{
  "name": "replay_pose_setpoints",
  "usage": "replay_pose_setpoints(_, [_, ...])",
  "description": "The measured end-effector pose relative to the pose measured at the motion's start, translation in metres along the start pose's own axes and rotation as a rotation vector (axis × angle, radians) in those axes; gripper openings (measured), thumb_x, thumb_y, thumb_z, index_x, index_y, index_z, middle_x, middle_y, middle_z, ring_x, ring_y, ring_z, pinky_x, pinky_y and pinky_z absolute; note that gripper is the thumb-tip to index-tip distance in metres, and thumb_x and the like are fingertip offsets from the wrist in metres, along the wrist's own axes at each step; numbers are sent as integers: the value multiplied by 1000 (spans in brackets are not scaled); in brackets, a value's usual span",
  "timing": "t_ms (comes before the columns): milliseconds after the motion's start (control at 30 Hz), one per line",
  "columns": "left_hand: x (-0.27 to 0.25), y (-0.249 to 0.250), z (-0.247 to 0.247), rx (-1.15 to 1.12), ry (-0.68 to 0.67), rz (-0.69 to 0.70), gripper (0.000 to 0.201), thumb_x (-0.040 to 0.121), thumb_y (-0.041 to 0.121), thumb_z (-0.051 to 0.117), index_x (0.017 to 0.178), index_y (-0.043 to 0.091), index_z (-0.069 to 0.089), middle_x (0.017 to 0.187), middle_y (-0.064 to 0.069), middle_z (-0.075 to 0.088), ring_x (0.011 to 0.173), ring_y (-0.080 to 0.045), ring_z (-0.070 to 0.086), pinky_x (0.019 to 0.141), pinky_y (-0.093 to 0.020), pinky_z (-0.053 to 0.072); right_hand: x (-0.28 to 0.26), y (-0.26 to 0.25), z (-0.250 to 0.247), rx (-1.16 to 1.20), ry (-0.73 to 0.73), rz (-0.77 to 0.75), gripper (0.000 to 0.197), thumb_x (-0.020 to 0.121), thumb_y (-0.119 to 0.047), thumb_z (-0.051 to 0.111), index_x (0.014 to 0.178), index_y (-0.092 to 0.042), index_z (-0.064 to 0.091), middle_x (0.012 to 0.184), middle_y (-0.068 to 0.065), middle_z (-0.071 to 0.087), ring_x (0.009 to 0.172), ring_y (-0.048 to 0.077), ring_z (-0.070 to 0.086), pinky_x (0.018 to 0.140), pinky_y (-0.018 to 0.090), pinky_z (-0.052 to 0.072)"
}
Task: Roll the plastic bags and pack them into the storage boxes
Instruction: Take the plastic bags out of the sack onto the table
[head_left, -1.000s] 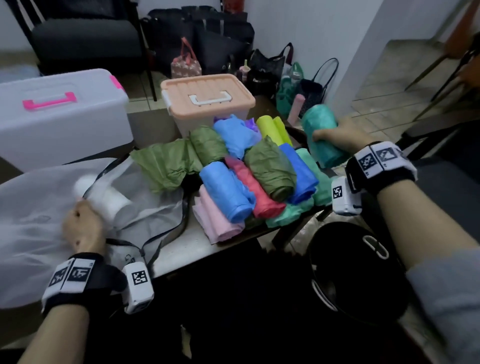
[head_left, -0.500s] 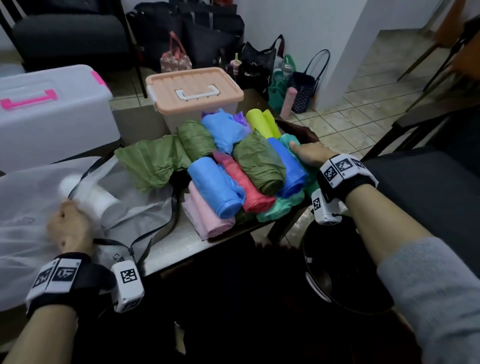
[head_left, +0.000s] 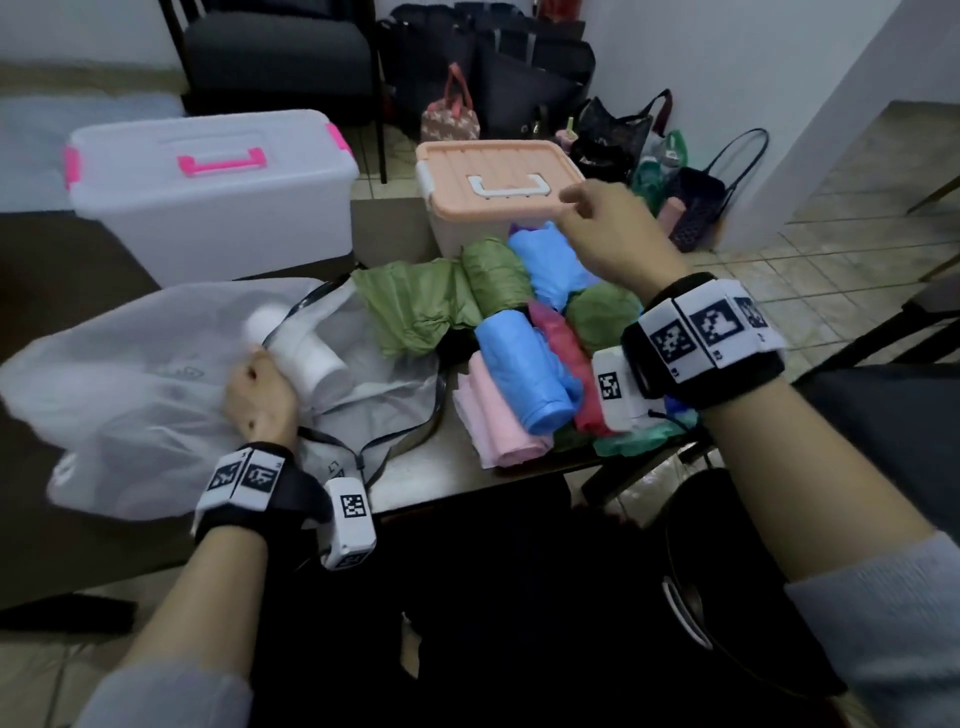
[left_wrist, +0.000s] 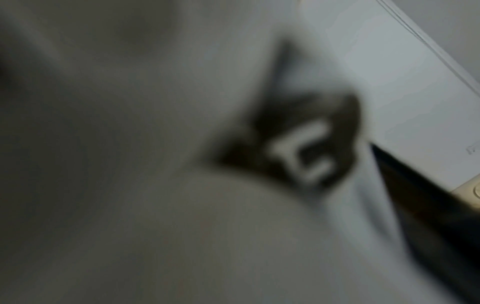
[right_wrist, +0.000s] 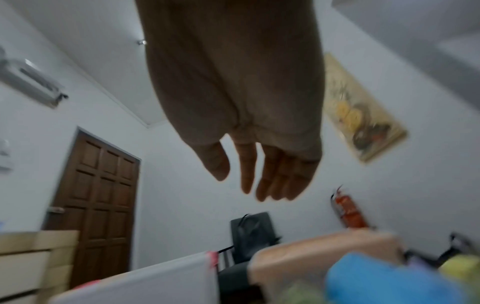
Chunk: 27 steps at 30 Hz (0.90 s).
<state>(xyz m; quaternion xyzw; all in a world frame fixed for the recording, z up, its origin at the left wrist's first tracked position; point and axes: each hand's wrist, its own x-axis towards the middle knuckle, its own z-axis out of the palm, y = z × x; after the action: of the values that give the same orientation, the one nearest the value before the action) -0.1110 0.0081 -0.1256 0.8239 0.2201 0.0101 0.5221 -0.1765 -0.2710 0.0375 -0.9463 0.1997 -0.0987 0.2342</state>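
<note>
Rolled bags (head_left: 524, 364) heaped before peach box (head_left: 493, 197), right hand (head_left: 618, 234) empty above, left hand (head_left: 260, 395) gripping white roll (head_left: 306, 358)

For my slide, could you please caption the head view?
Left hand grips a white roll; open right hand reaches over rolled bags toward the peach box.

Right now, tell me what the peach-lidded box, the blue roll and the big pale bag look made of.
Peach-lidded box: rigid moulded plastic, matte, with ribbed lid and a clip-in white handle.
Blue roll: thin plastic film, slightly glossy, with fine creases.
Big pale bag: soft translucent film, probably plastic; the white roll shows through it.
</note>
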Motion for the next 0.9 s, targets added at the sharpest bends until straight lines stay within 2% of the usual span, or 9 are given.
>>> replay_pose_setpoints(133, [1,-1,-1,-6,-16,-5,50,101,32,27,119,-6,56,128,-27,53,116,-39,48,99,-41,33,-20,-68,65,362,-308,-109,17,93,-14,51,97,-7,66,82,4,61,69,12,52,70,28,43])
replay_pose_setpoints(233, [-2,0,-4,-19,-37,-12,51,101,32,26,124,-5,53,133,-27,49,121,-39,44,100,-39,30,-33,-99,115,267,-542,-66,23,90,-12,51,81,6,63,70,7,48,63,16,43,60,26,36])
replay_pose_setpoints(333, [-2,2,-5,-18,-59,-14,50,102,31,26,125,-5,51,135,-27,47,123,-38,43,98,-36,29,-41,-119,151,131,-670,-29,37,91,-15,53,58,-12,36,60,-1,36,52,10,32,46,18,28])
replay_pose_setpoints(433, [-2,1,-6,-30,-64,-14,48,101,32,28,123,-4,52,132,-27,49,120,-39,45,98,-38,31,-47,-134,163,73,-765,-9,24,92,-25,54,96,-2,61,92,9,57,76,19,50,62,24,37])
replay_pose_setpoints(500, [-2,-1,-6,-49,-75,5,48,100,33,30,119,-4,53,128,-28,51,117,-38,46,97,-40,32,-49,-140,163,47,-804,-35,33,94,-20,50,118,3,56,116,17,56,101,25,53,74,27,40])
replay_pose_setpoints(633, [0,0,-9,-37,-105,28,46,101,30,29,118,-3,55,128,-27,52,117,-38,46,95,-38,32,-48,-140,164,75,-812,13,12,88,-14,55,77,-11,53,100,10,53,84,17,48,51,15,34])
replay_pose_setpoints(767, [1,1,-6,15,-102,51,50,100,32,27,116,-4,57,126,-28,53,116,-39,47,98,-40,32,-40,-135,150,95,-798,119,9,84,-14,57,88,-8,53,88,6,57,79,19,55,61,23,43])
replay_pose_setpoints(833, [3,-2,-5,39,-101,68,53,101,35,24,113,-4,58,124,-27,55,114,-39,49,98,-41,33,-35,-131,129,28,-798,93,16,86,-22,55,75,-10,53,68,2,53,62,13,50,54,21,40])
replay_pose_setpoints(900, [6,-3,-4,54,-105,87,55,101,37,23,110,-4,60,121,-27,56,112,-39,50,97,-42,35,-24,-121,104,-71,-770,79,18,81,-26,59,72,-12,53,68,6,56,64,18,57,59,26,49])
